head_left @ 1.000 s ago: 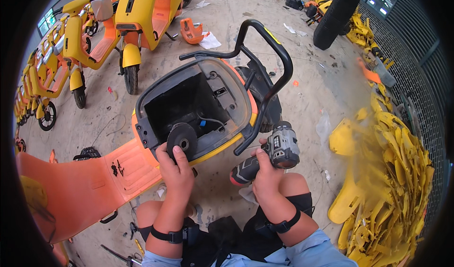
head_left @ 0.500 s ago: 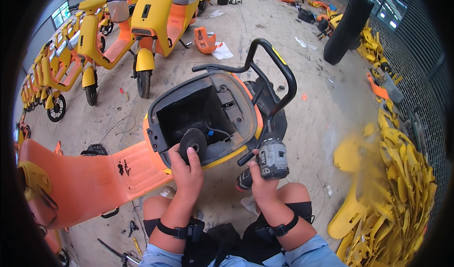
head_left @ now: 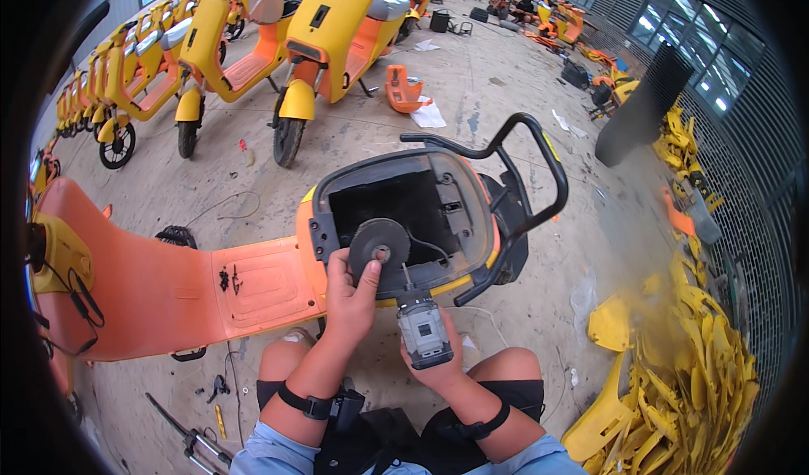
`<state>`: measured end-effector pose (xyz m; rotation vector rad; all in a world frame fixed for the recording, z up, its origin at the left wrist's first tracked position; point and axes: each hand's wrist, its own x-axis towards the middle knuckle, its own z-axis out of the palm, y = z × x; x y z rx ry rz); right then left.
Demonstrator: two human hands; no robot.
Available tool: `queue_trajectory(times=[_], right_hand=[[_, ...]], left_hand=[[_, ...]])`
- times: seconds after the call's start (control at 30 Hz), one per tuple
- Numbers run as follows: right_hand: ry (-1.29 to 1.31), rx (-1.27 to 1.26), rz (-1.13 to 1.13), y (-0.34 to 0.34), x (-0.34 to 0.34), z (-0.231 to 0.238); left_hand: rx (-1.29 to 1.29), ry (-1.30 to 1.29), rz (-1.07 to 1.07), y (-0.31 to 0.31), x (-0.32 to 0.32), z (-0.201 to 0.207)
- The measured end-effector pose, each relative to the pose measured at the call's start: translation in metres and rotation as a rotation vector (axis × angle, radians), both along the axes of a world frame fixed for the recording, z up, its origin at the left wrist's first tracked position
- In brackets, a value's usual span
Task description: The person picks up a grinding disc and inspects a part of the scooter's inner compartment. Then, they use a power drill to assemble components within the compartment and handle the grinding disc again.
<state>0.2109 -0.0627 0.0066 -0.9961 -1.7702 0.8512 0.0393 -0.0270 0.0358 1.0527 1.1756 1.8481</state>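
Note:
My left hand (head_left: pixel 350 298) pinches a dark round disc (head_left: pixel 394 237) with a lighter centre, the thumb lying near its middle. The disc is held over the near edge of the open seat compartment (head_left: pixel 474 210) of an orange and yellow scooter. Just right of it, my right hand (head_left: pixel 442 365) grips a grey and black cordless drill (head_left: pixel 423 330). Its thin bit points away from me, close beside the disc's right edge; I cannot tell whether they touch. A cable shows inside the dark compartment.
A black grab rail (head_left: pixel 556 180) rises behind the compartment. Small dark screws (head_left: pixel 229 280) lie on the orange footboard (head_left: pixel 270 285). Yellow scooters (head_left: pixel 337 37) stand in rows at far left. Yellow panels (head_left: pixel 674 374) are heaped at right. An orange part (head_left: pixel 402 89) rests on the floor ahead.
My right hand has brought the drill left and turned it, so its bit now points away beside the disc. My left hand has turned the disc more face-on. The view has shifted.

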Motion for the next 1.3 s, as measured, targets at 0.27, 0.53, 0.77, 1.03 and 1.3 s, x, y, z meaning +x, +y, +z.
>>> queue_trajectory(times=[0.27,0.53,0.77,1.03,1.3], right_hand=[[-0.068,0.01,0.059,-0.003,-0.003,0.006],[0.135,-0.151,0.159,0.01,0.015,0.007],[0.269,-0.415,0.31,0.015,0.031,-0.001],[0.667,-0.666,0.43,0.019,0.028,0.016],[0.873,-0.838,0.469,0.02,0.028,0.017]], left_hand=[[-0.02,0.04,-0.126,-0.016,-0.007,-0.013],[0.147,0.414,-0.131,-0.015,-0.007,0.009],[0.18,0.392,-0.179,-0.009,0.005,0.008],[0.115,0.287,-0.305,-0.003,0.001,0.002],[0.035,0.185,-0.479,-0.003,-0.003,0.011]])
